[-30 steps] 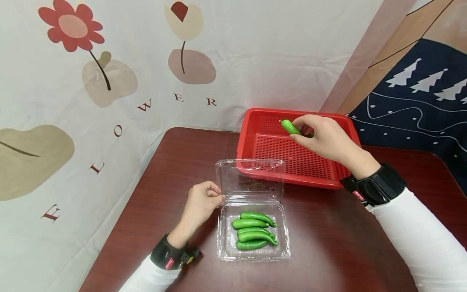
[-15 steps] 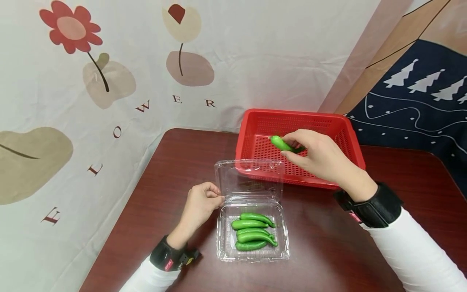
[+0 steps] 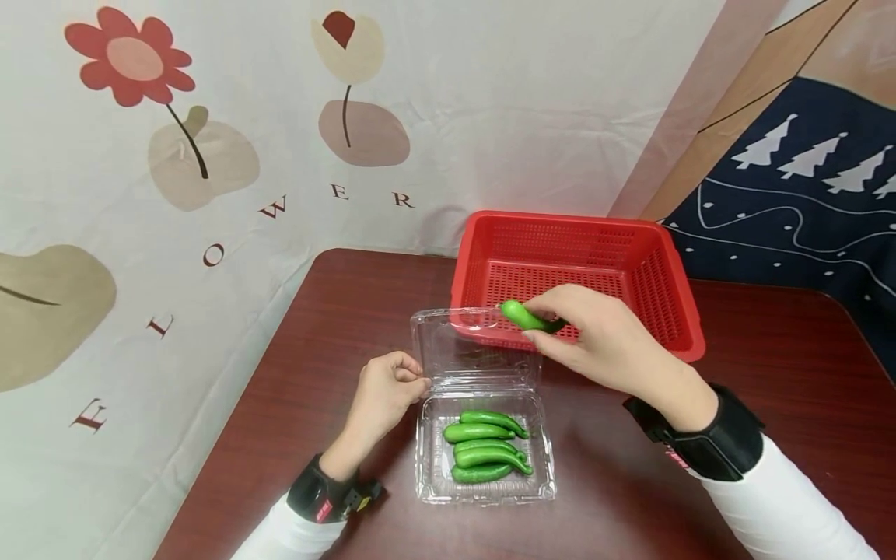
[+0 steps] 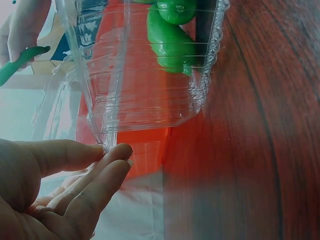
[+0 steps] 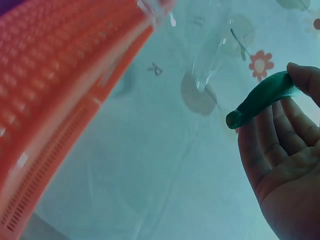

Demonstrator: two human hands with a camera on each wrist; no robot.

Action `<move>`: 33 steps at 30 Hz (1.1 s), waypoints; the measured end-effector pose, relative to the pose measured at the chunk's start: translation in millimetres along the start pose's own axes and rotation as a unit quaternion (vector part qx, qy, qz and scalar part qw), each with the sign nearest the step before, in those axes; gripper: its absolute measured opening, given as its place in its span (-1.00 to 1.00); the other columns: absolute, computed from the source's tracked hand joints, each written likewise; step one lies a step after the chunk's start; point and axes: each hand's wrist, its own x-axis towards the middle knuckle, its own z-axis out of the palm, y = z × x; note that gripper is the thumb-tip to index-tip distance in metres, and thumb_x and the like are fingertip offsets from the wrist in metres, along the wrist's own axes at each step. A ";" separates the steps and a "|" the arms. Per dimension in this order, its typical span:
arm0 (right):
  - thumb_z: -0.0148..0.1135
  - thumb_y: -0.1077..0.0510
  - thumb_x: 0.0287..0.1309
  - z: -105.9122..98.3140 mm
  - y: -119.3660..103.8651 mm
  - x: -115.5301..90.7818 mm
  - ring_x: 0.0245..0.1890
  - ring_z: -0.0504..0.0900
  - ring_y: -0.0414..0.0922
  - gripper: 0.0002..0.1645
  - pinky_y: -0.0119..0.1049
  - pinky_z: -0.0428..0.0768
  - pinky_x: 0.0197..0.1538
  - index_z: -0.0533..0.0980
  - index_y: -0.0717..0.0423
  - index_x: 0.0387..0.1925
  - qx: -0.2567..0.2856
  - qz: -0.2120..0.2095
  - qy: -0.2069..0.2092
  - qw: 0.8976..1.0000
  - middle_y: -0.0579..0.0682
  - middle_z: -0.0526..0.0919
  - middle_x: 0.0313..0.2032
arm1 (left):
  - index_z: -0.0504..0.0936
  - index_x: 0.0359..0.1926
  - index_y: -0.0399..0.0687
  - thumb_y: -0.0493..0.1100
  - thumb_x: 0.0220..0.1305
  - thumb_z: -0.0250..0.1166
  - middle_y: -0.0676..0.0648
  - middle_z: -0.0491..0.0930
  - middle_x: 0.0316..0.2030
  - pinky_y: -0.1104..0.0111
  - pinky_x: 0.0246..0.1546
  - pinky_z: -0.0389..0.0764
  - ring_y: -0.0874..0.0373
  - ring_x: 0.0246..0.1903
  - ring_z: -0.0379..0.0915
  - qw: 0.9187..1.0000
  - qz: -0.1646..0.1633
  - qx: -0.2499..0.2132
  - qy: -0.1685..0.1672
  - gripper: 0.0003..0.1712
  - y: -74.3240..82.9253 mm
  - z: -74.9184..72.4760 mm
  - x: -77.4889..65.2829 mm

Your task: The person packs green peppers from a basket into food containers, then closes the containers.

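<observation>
Between the thumb and fingers of my right hand [image 3: 602, 334] is a green chili pepper [image 3: 521, 315], held in the air over the near edge of the red basket and the raised lid. The right wrist view shows the same pepper [image 5: 262, 97] pinched by the thumb against the fingers. A clear plastic clamshell box [image 3: 428, 490] stands open on the table, and several green peppers [image 3: 483, 432] lie side by side in its base. My left hand [image 3: 383, 393] pinches the box's left edge at the hinge. In the left wrist view, thumb and fingertips [image 4: 117, 152] meet on that edge.
Behind the box sits a red perforated basket [image 3: 679, 299], its visible floor bare. The clear lid [image 3: 476, 358] stands up in front of the basket's near left corner. Beneath everything is a dark reddish wooden table [image 3: 630, 482], with a printed cloth [image 3: 455, 101] hanging at its back.
My right hand has carried the pepper from above the basket toward the box, moving nearer and slightly left. The left hand and the box have stayed in place.
</observation>
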 end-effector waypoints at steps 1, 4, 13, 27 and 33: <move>0.64 0.21 -0.02 2.7 -2.0 -1.3 -0.22 0.62 -0.24 -0.51 -0.21 0.70 -0.16 0.67 0.08 -0.01 0.003 -0.004 -0.003 1.000 -0.14 0.71 -0.19 | 0.63 -0.37 -0.28 -0.47 0.07 0.43 -0.05 0.70 -0.55 0.48 -0.58 0.49 0.19 -0.56 0.60 1.000 -0.001 0.000 0.000 -0.86 -0.2 0.1 0.0; 0.63 0.19 0.00 11.3 -7.0 -5.1 -0.22 0.61 -0.24 -0.54 -0.24 0.69 -0.19 0.67 0.06 -0.02 0.012 -0.011 -0.013 1.000 -0.16 0.70 -0.19 | 0.63 -0.37 -0.27 -0.47 0.07 0.44 -0.05 0.70 -0.55 0.49 -0.59 0.47 0.20 -0.57 0.59 1.000 -0.004 -0.002 -0.001 -0.85 -0.5 0.3 0.1; 0.60 0.15 0.07 41.1 -16.5 -16.4 -0.26 0.58 -0.27 -0.59 -0.32 0.63 -0.24 0.68 0.05 -0.03 0.020 -0.009 -0.042 0.999 -0.17 0.71 -0.19 | 0.63 -0.37 -0.27 -0.47 0.07 0.44 -0.05 0.70 -0.55 0.49 -0.59 0.47 0.21 -0.57 0.59 1.000 -0.003 -0.003 -0.001 -0.85 -0.3 0.5 0.6; 0.52 0.10 0.21 84.1 -27.3 -33.6 -0.15 0.68 -0.23 -0.66 -0.30 0.69 -0.14 0.68 0.10 0.00 0.000 -0.027 -0.101 0.995 -0.12 0.71 -0.15 | 0.62 -0.37 -0.28 -0.48 0.07 0.42 -0.07 0.70 -0.55 0.48 -0.58 0.49 0.19 -0.56 0.62 1.000 -0.001 -0.008 -0.003 -0.85 -1.5 1.1 0.7; 0.53 0.09 0.20 95.7 -30.1 -38.8 -0.19 0.67 -0.23 -0.66 -0.32 0.69 -0.15 0.70 0.10 -0.02 -0.015 -0.046 -0.120 0.992 -0.13 0.68 -0.20 | 0.63 -0.36 -0.27 -0.48 0.07 0.43 -0.05 0.70 -0.55 0.47 -0.58 0.50 0.18 -0.56 0.62 1.000 0.001 -0.001 -0.004 -0.85 -1.6 0.6 0.7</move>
